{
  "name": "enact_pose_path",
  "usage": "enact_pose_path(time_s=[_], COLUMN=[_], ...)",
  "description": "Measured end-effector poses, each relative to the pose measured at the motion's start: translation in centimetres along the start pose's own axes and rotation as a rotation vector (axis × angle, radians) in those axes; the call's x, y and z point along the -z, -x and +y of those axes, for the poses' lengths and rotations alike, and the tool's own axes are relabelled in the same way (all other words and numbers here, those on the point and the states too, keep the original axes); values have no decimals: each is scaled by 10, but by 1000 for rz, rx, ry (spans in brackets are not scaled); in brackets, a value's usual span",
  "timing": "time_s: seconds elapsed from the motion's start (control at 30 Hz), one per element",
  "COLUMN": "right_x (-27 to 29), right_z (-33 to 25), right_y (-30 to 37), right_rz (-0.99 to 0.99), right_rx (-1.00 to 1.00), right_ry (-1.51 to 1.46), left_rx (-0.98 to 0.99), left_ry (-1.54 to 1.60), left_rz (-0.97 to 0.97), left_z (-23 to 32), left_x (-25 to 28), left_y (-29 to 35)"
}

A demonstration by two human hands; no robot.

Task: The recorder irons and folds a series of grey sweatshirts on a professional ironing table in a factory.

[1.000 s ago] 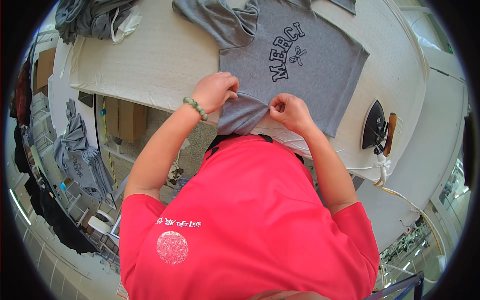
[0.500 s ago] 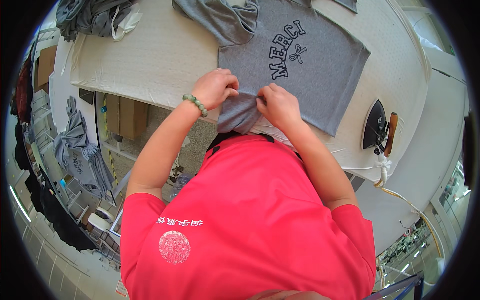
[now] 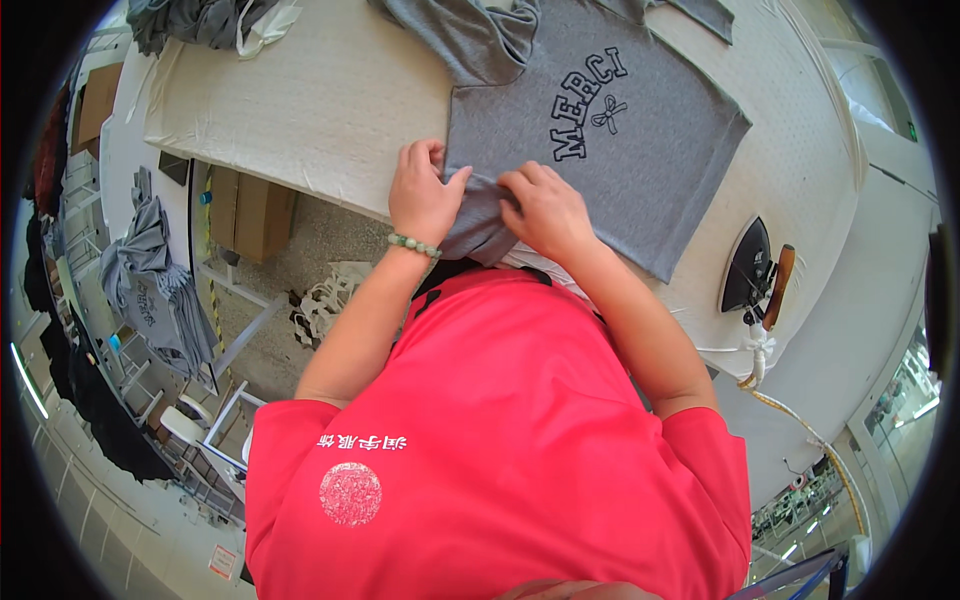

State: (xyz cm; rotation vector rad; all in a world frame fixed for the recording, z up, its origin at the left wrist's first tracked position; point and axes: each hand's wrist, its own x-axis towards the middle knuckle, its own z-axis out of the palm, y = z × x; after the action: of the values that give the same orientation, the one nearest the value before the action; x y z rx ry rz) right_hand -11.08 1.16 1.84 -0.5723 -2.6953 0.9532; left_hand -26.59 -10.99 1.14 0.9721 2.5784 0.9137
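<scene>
A grey sweatshirt point(image 3: 640, 160) with dark outlined lettering and a small bow motif lies on the padded pressing table. Its nearest part hangs in folds over the edge, against my waist. My left hand point(image 3: 425, 200), a green bead bracelet at its wrist, rests at the garment's left side edge. Thumb and fingers there are apart, with the cloth edge showing between them. Close by on the right, my right hand point(image 3: 545, 208) has curled fingers closed on a fold of the sweatshirt. Its fingertips are partly hidden in the cloth.
An iron point(image 3: 750, 265) with a wooden handle stands at the table's right, its cord point(image 3: 800, 425) trailing down. Grey garments point(image 3: 190, 25) are heaped at the far left. Below the padded table point(image 3: 290, 100) are a cardboard box point(image 3: 250, 215) and white cloth strips point(image 3: 330, 300).
My left hand has turned more upright and parted its thumb from its fingers. My right hand has shifted slightly left on the fold. The whole view has shifted a little.
</scene>
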Motion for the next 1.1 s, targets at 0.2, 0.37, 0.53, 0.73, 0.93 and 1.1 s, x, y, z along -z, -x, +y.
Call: enact_pose_path(time_s=[0.2, 0.37, 0.53, 0.73, 0.93, 1.1], right_x=[18, -4, -38, -44, -46, -44], right_z=[21, 11, 30, 32, 26, 35], right_y=[8, -67, -96, -92, -81, -81], right_rz=[-330, -220, -86, -80, -27, -33], right_rx=[-183, 173, 481, 422, 328, 356], right_ry=[107, 133, 269, 261, 209, 214], left_rx=[461, 514, 362, 680, 394, 410], left_ry=[210, 320, 193, 239, 185, 183], left_rz=[-302, -265, 76, -463, -111, -147], left_z=[-5, -21, -1, -13, -18, -12], left_x=[12, 3, -14, 28, 35, 8], left_y=[-6, 0, 37, 122, 71, 8])
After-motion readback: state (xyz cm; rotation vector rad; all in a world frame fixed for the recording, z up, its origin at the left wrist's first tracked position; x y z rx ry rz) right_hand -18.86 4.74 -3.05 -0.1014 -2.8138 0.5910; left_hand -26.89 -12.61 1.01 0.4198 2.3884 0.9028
